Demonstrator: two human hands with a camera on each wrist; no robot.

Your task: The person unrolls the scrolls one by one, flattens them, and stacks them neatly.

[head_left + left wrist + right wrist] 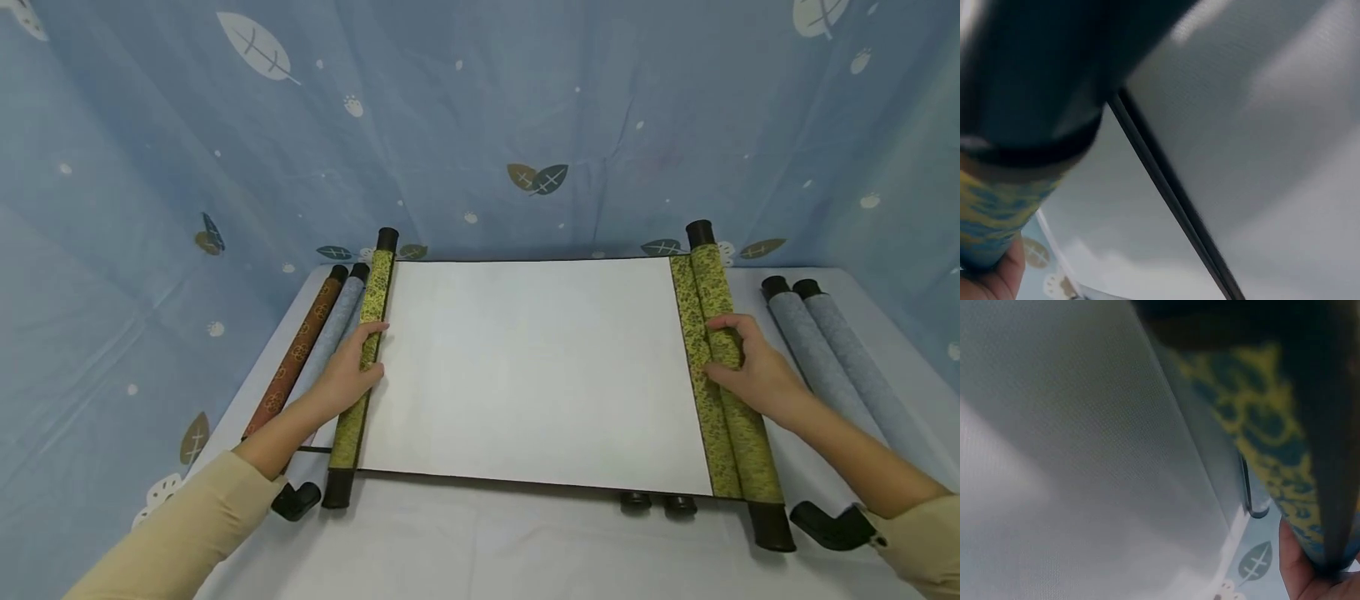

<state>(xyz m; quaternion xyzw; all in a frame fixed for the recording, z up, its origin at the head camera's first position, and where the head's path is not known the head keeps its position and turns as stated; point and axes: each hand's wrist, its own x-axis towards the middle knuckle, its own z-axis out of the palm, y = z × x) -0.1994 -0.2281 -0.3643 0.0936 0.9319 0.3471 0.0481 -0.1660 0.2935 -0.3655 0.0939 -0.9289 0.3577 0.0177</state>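
I have the patterned scroll (532,375) spread wide above the table (480,550). My left hand (347,379) curls its fingers round the left roller (349,433); my right hand (759,375) grips the right roller (753,450). I can't tell how much is left wound; grey rolls (821,358) lie alongside.

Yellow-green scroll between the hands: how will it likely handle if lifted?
The white sheet looks thin, so probably floppy unsupported. The right roll looks round, so likely rolls if released. Its smooth black end cap may be slippery.
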